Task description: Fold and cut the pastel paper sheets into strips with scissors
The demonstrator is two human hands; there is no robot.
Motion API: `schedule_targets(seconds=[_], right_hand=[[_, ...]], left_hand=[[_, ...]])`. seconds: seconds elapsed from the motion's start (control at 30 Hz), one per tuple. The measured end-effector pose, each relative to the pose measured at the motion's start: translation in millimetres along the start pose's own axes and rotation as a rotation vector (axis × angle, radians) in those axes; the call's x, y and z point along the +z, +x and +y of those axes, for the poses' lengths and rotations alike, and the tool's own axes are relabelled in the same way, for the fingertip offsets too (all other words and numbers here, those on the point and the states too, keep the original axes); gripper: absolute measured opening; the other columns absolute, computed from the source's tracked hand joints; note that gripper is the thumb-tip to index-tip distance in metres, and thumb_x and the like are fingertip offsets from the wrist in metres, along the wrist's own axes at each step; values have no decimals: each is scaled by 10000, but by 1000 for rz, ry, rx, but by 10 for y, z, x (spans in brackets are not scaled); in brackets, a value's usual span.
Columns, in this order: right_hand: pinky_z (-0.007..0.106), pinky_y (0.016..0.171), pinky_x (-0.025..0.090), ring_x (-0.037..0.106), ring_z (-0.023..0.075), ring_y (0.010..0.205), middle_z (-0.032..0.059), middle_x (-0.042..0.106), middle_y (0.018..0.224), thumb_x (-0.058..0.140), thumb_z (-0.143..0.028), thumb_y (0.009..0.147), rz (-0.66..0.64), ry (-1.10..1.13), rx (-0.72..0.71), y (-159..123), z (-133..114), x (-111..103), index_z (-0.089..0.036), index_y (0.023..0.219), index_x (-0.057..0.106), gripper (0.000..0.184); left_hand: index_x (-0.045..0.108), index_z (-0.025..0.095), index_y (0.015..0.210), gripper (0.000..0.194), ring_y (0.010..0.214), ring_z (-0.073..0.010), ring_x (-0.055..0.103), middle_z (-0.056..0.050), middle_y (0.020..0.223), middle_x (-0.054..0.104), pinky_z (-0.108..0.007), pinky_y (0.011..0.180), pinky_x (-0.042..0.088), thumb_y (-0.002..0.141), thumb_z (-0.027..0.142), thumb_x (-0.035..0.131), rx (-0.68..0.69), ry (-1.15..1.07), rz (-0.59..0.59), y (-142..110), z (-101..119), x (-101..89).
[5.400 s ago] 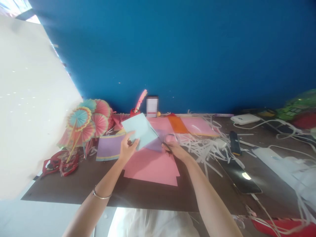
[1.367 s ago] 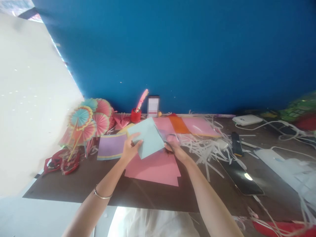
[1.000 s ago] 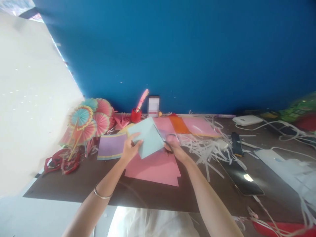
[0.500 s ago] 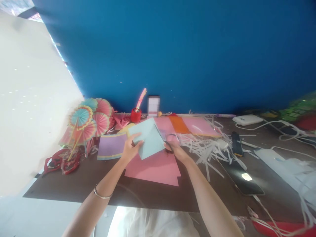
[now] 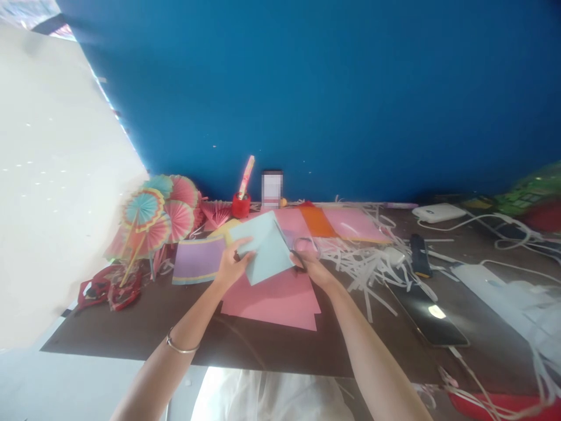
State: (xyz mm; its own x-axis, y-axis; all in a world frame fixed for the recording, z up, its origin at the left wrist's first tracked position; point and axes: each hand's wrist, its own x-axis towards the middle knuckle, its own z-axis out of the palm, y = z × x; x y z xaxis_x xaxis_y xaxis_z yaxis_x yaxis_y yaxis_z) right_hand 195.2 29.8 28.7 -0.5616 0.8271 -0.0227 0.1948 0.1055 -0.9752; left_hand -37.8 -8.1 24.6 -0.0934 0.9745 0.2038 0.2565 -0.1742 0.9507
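Light-blue paper [image 5: 268,250] lowered | white strips [image 5: 350,263] on brown table [image 5: 109,333] | blue wall [image 5: 315,99]

I see pleated paper fans [image 5: 143,209] bunched at L end of bench [image 5: 109,336], red cup [image 5: 241,207] nr blue wall [image 5: 328,99]. Over on R, dark phone [image 5: 429,326] lies flat, white cable [image 5: 456,353] at near end.

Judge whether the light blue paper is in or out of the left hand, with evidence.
In: the left hand grips the light blue paper by its left side, thumb over its face.
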Motion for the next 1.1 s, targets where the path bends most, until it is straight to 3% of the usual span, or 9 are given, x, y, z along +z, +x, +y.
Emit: schedule_targets(seconds=[0.6, 0.8, 1.1], right_hand=[[261, 537, 400, 471, 118, 532, -2, 495, 531, 472, -601, 777, 40, 46, 17, 0, -44, 47, -174, 553, 510, 484], [266, 556, 399, 475, 124, 553, -2, 510, 576, 454, -608, 783, 43, 94, 2, -9, -27, 59, -179, 606, 535, 471], [261, 559, 384, 461, 119, 539, -8, 499, 553, 444, -588, 802, 24, 63, 4, -1, -10, 38, -175, 574, 523, 478]], left_hand=[[582, 176, 1108, 468, 608, -120, 550, -62, 898, 651, -202, 476, 404, 728, 447, 608, -4, 51, -43, 0, 9, -7], [604, 180, 1070, 435, 727, -146, 581, -81, 1022, 635, -204, 522, 429, 721, 439, 620, 27, 55, -58, 15, -31, 6], [606, 183, 1074, 444, 741, -155, 581, -80, 1018, 639, -219, 544, 446, 721, 451, 616, 28, 71, -61, 19, -25, -10]])
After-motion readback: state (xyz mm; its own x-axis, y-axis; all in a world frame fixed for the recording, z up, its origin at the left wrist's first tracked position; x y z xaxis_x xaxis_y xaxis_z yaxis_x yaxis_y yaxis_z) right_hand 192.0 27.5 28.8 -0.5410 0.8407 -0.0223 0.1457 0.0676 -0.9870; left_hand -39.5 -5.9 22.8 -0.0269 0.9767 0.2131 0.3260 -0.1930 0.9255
